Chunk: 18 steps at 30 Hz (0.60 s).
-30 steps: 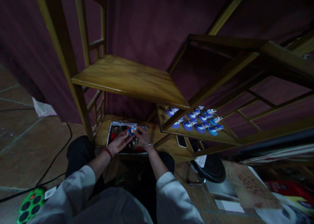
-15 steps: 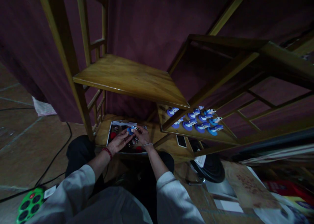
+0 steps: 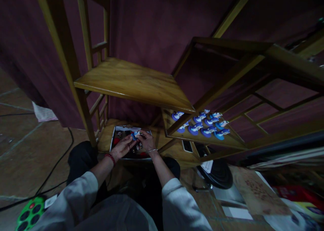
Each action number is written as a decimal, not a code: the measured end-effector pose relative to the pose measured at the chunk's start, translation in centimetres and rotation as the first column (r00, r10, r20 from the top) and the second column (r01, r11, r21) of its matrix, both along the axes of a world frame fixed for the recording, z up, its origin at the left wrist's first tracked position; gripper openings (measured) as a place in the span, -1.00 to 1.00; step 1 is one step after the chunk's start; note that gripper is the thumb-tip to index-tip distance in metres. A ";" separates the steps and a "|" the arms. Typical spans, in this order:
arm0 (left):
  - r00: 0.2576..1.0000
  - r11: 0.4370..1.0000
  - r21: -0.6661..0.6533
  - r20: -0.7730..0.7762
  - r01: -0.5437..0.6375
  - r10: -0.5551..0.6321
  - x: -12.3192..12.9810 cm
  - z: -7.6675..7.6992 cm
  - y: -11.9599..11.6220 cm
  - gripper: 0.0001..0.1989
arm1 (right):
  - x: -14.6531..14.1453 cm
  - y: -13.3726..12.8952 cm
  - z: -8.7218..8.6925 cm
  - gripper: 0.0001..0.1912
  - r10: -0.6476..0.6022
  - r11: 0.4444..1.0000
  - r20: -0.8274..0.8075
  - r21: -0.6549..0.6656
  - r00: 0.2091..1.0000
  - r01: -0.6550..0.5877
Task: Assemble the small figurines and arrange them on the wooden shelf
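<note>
- Left hand (image 3: 123, 147): palm turned up, fingers closed against the blue base of a small figurine (image 3: 136, 134); red bead bracelet (image 3: 110, 159) on that wrist.
- Right hand (image 3: 149, 142): fingertips pinching the figurine's white upper part; thin pale bracelet (image 3: 152, 150) at the wrist. Exact finger contact too small to make out.
- Figurine: held between both hands, above an open box (image 3: 111, 141), nearer the box's back edge than its front.
- Box: on the lower shelf (image 3: 105, 133), toward its left end, along the front edge. Inside: red item (image 3: 116, 140) by the left wall, small pale-and-dark pieces (image 3: 139, 146) toward the front right. Details unclear, dim light.
- Phone (image 3: 187, 146): flat on the lower shelf, right of the box and well apart from it, dark face up.
- Raised shelf (image 3: 235, 142), right of the box: carries a group of similar figurines (image 3: 195, 128), one line of them along its front edge. Purple bases toward the left edge, blue bases toward the right. One is partly hidden by a wooden strut (image 3: 177, 124).
- Middle shelf (image 3: 131, 79): above and behind the hands.
</note>
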<state>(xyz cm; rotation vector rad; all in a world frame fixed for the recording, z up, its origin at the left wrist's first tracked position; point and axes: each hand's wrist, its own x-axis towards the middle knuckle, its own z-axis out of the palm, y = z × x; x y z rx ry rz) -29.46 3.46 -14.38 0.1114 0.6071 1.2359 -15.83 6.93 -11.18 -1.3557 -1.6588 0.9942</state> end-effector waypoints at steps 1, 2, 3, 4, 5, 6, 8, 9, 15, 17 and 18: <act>1.000 1.000 -0.005 0.001 -0.010 0.010 0.0 -0.1 0.0 -0.88 | 0.0 0.0 0.0 -0.77 0.007 1.000 0.002 0.009 1.000 -0.007; 1.000 1.000 -0.011 0.002 -0.019 0.019 0.0 -0.3 0.1 -0.89 | 0.0 0.0 0.0 -0.78 0.012 1.000 0.002 0.017 1.000 -0.012; 1.000 0.999 -0.017 0.003 -0.029 0.029 0.0 -0.4 0.2 -0.90 | 0.0 0.0 0.0 -0.78 0.018 1.000 -0.003 0.023 1.000 -0.018; 0.999 0.999 -0.021 0.004 -0.037 0.037 0.0 -0.6 0.2 -0.90 | -0.1 0.0 0.0 -0.78 0.024 0.999 -0.008 0.026 1.000 -0.024; 0.999 0.999 -0.023 0.006 -0.040 0.040 0.0 -0.7 0.3 -0.90 | -0.1 0.0 0.1 -0.79 0.031 0.999 -0.012 0.028 0.999 -0.030; 0.999 0.999 -0.025 0.006 -0.041 0.041 0.0 -0.7 0.3 -0.90 | -0.1 0.0 0.2 -0.79 0.037 0.999 -0.015 0.026 0.999 -0.036; 0.999 0.999 -0.036 0.005 -0.041 0.041 0.0 -0.7 0.4 -0.89 | -0.3 -0.1 0.4 -0.79 0.044 0.999 -0.022 0.016 0.999 -0.044; 0.999 0.998 -0.044 0.003 -0.041 0.041 0.0 -0.6 0.4 -0.89 | -0.3 -0.1 0.5 -0.79 0.043 0.999 -0.025 0.012 0.999 -0.043; 1.000 0.998 -0.058 -0.009 -0.028 0.027 -0.2 -0.1 0.3 -0.87 | -0.5 -0.1 0.6 -0.78 0.018 1.000 -0.033 0.021 0.999 -0.017; 1.000 0.998 -0.066 -0.015 -0.005 0.004 -0.2 0.1 0.2 -0.88 | -0.4 -0.1 0.5 -0.77 0.011 1.000 -0.044 0.014 0.999 -0.011; 1.000 0.997 -0.073 -0.018 0.002 -0.003 -0.2 0.2 0.2 -0.89 | -0.4 -0.1 0.4 -0.78 0.011 1.000 -0.048 0.009 0.999 -0.011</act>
